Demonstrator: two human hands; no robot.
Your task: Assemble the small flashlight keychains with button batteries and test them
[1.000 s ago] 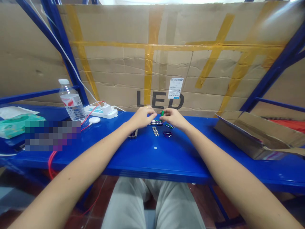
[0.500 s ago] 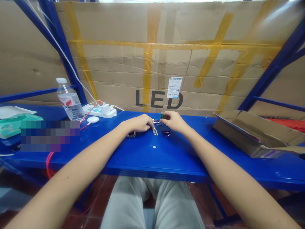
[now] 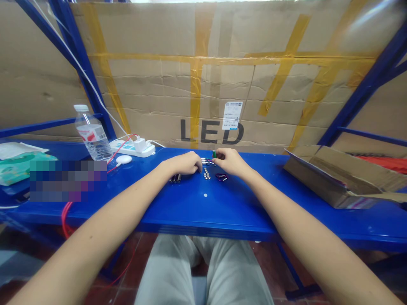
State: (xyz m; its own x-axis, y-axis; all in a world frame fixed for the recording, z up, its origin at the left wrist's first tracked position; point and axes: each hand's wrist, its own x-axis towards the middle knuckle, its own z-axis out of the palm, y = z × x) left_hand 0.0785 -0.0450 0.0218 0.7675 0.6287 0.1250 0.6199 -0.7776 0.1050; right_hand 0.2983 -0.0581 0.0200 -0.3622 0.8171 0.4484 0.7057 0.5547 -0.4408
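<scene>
My right hand (image 3: 229, 160) pinches a small green cylinder (image 3: 214, 153) between thumb and fingers, held upright above the table. My left hand (image 3: 190, 163) is bent down at the tabletop with curled fingers; whatever is at its fingertips is hidden. Just right of those fingertips lie several small round silver pieces (image 3: 207, 174), like button cells, in short rows. Dark metal tubes (image 3: 176, 178) lie partly beneath my left hand. Between the hands, a group of shiny silver pieces (image 3: 208, 161) rests farther back. A dark purple carabiner-like clip (image 3: 221, 177) lies in front of my right hand.
On the blue table (image 3: 203, 216), a water bottle (image 3: 93, 133), a power strip (image 3: 132, 148) and a white round charger (image 3: 124, 159) with a red cable stand at left. An open cardboard box (image 3: 333, 182) sits at right. Behind rises a large taped carton (image 3: 159, 93).
My left hand has drawn slightly left and toward me, uncovering more of the round silver pieces. My right hand, still holding the green cylinder, has shifted slightly left.
</scene>
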